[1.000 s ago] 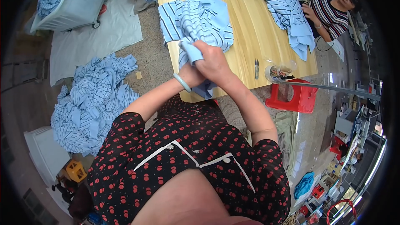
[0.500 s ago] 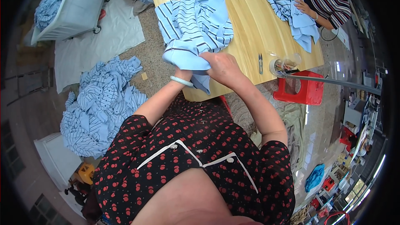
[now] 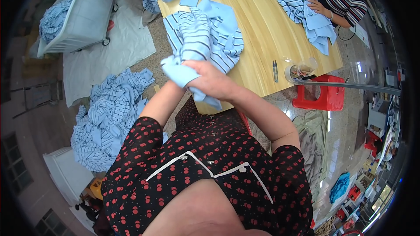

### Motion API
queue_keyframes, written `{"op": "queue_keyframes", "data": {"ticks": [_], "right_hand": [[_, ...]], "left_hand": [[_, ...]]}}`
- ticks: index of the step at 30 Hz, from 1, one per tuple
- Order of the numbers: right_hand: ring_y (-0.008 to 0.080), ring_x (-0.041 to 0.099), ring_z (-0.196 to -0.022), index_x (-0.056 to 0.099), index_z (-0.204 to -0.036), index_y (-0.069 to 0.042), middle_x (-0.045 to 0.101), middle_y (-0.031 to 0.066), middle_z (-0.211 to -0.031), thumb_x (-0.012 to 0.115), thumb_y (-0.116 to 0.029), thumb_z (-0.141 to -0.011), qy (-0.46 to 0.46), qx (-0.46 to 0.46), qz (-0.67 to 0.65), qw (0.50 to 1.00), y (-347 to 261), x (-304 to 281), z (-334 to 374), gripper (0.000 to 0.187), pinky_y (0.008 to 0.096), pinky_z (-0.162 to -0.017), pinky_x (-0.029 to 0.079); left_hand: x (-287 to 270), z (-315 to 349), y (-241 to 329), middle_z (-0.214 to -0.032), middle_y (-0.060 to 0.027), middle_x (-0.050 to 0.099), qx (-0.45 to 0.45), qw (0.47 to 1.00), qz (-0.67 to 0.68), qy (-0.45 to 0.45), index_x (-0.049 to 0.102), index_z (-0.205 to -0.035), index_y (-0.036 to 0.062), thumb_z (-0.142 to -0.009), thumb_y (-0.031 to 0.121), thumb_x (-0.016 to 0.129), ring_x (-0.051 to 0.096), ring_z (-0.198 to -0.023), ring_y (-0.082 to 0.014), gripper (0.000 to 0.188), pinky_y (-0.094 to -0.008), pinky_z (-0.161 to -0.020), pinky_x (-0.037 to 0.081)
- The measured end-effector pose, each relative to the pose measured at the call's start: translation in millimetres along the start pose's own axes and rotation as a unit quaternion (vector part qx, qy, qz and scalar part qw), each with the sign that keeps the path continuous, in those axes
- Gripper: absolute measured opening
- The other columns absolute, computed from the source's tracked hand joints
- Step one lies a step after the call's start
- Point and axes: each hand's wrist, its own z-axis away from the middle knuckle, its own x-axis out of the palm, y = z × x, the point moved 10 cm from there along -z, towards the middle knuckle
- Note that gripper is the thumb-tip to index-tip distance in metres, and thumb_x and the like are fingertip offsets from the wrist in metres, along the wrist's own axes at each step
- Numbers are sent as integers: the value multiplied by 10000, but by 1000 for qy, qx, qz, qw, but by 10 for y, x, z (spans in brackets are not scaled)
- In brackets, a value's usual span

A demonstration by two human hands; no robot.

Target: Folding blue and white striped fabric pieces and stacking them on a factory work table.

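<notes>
A light blue garment with dark and white stripes lies bunched at the table's near left corner. Its plain blue end hangs over the edge toward me. My right hand is closed on that end, thumb on top, its fingers wrapped into the cloth. My left hand comes up from below, against the right one; cloth and the right hand cover its fingers, so its grip does not show.
On the wooden table lie thread snips and a clear jar of small tools. More striped garments line the far edge, where a co-worker's hand rests. A garment heap, wheeled bin and red stool stand around.
Both hands have shifted left and slightly toward me with the garment's blue end, and the right hand now lies over the left. The stretch of garment beyond them is drawn straighter.
</notes>
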Motion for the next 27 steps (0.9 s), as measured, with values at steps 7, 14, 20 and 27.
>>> {"op": "queue_keyframes", "data": {"ticks": [7,14,20,27], "right_hand": [[95,470,-660,515,-853,21,521,51,-690,529,-154,-734,-82,-18,-47,995,-258,373,-83,212,241,-613,393],[45,457,-726,506,-915,-2,520,-2,-771,549,-132,-761,-48,-56,-17,997,-322,28,-115,206,217,-645,391],[128,509,-695,504,-928,35,556,105,-749,569,-105,-664,-32,-42,-74,996,-266,-173,-220,306,259,-641,405],[75,470,-704,500,-938,21,531,44,-762,557,-105,-707,-29,-23,-78,996,-91,-236,-324,270,233,-629,397]], "left_hand": [[141,-786,137,-1125,-218,384,30,990,-132,29,411,-1117,72,-668,305,620,402,-1018,-379,547,-438,-813,361],[306,-694,127,-1173,-228,332,67,965,-254,-3,378,-1151,82,-642,341,638,367,-1048,-403,628,-451,-830,348],[-544,-581,-137,-1214,-237,287,86,927,-365,-15,350,-1181,90,-620,372,654,336,-1073,-424,698,-463,-844,337],[1283,-1599,116,-1262,-247,234,113,873,-474,-12,318,-1216,101,-594,408,673,301,-1102,-448,779,-476,-860,324]]}}
